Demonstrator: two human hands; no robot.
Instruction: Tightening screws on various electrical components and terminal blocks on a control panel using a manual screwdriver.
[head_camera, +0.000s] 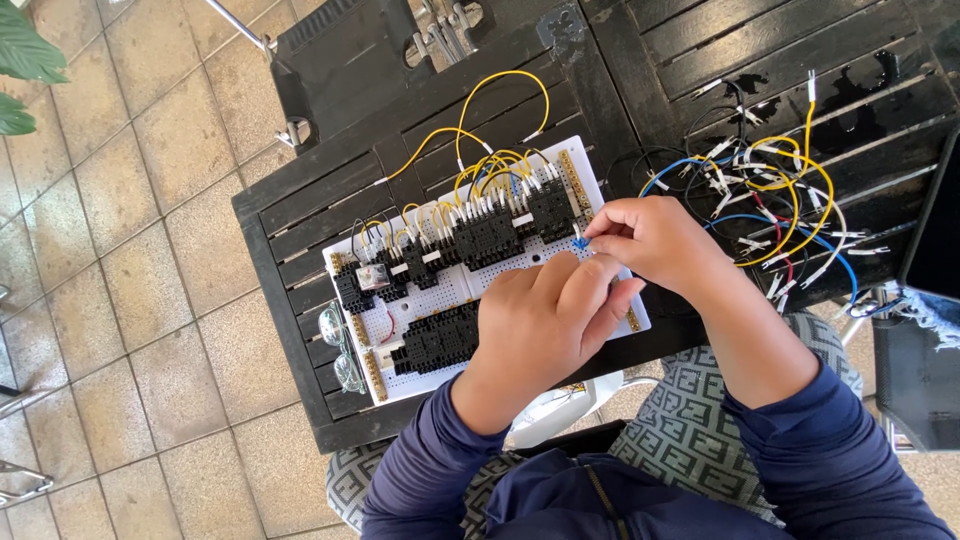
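Head view looks straight down on a white perforated board (440, 292) lying flat on a dark slatted table (300, 215), set at a slant so that its long edge runs toward the person's lap. Black relay sockets (487, 238) stand in a row along the far half of the board, and a second black block (437, 340) sits on the near half. Yellow jumper wires (480, 165) arch over the far row, each end dropping into a terminal; the loops stand clear of the sockets, which leaves the terminals open to view.

The right hand (650, 240) hovers over the right end of the board with fingertips pinched narrow on a short blue wire (580, 242), its end held just above the perforated surface beside the last socket. A fine pinch of this kind suits steering a thin lead end. The left hand (545, 325) rests on the board, fingers curled loosely and pointing toward the blue wire; whether it grips anything cannot be told, but its position appears to steady the board and the work point.

A loose bundle of spare wires (780, 205), blue, yellow, red and white, lies on the table to the right, within reach of the right hand. Clear safety glasses (340, 345) lie at the left edge of the board. A patterned cushion (690, 420) covers the person's lap.
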